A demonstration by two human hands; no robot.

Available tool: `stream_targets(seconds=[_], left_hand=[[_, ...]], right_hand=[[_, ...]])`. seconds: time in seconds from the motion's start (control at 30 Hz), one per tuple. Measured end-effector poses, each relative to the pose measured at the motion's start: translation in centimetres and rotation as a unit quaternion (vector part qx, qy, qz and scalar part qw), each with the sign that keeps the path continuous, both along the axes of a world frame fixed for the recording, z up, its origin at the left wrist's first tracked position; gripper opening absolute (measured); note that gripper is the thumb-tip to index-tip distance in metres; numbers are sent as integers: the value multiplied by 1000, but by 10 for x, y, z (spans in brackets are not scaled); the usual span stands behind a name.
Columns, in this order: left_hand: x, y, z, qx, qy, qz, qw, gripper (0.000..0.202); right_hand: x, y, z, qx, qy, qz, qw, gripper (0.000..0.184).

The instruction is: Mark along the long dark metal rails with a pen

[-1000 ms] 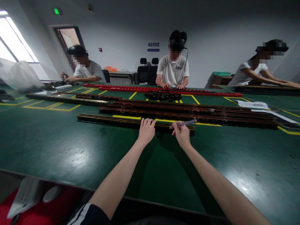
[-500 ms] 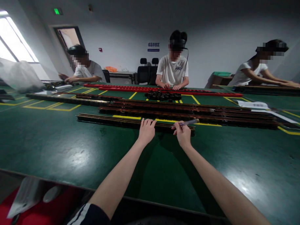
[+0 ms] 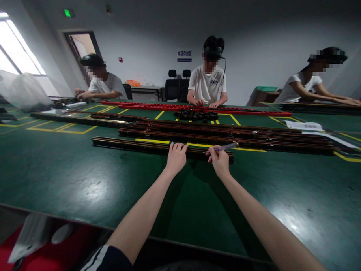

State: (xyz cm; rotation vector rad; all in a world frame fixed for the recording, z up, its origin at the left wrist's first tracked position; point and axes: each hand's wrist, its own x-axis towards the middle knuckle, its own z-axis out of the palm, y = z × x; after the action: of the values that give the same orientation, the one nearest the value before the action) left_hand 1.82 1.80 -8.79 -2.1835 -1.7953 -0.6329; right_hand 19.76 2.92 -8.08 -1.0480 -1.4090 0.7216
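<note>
A long, dark bundle of narrow strips with thin gold-coloured edges (image 3: 129, 144) lies on the green table in front of me. My left hand (image 3: 176, 156) rests on it near the middle, fingers stretched across the top and slightly apart. To the right, my right hand (image 3: 219, 161) is closed around a slim pen-like tool (image 3: 227, 146) with a translucent handle. Its handle slants up to the right, and its thin tip points left, close to the strips. Whether the tip touches them I cannot tell.
Beyond my hands lies a wide stack of dark strips (image 3: 257, 139). Farther off are a pile of small black parts (image 3: 196, 115) and a long red rack (image 3: 157, 107). A person (image 3: 208, 85) works opposite; others sit left and right. Papers (image 3: 305, 126) lie at right.
Both hands stay in nearly the same place, and the pen-like tool has barely shifted. The left co-worker's hands have moved slightly.
</note>
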Motion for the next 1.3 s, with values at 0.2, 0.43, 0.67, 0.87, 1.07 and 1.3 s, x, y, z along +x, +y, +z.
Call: stream_targets(seconds=[0.2, 0.43, 0.67, 0.87, 1.07, 1.3], left_hand=[[-2, 2, -1, 12, -7, 12, 1000, 48], [-3, 3, -2, -1, -21, -4, 1000, 53], [-3, 2, 2, -30, -52, -3, 998, 45], [-3, 2, 4, -44, -59, -1, 997, 42], [-3, 3, 2, -38, -49, 3, 998, 45], [-3, 4, -1, -15, -39, 7, 999, 39]], right_hand=[[-1, 2, -2, -5, -29, 31, 999, 59], [0, 3, -2, -3, -24, 27, 999, 55], [-1, 1, -1, -3, 3, 11, 1000, 55], [-1, 2, -2, 1, 4, 17, 1000, 57], [0, 2, -2, 2, -8, 12, 1000, 57], [-1, 3, -3, 6, -7, 5, 1000, 55]])
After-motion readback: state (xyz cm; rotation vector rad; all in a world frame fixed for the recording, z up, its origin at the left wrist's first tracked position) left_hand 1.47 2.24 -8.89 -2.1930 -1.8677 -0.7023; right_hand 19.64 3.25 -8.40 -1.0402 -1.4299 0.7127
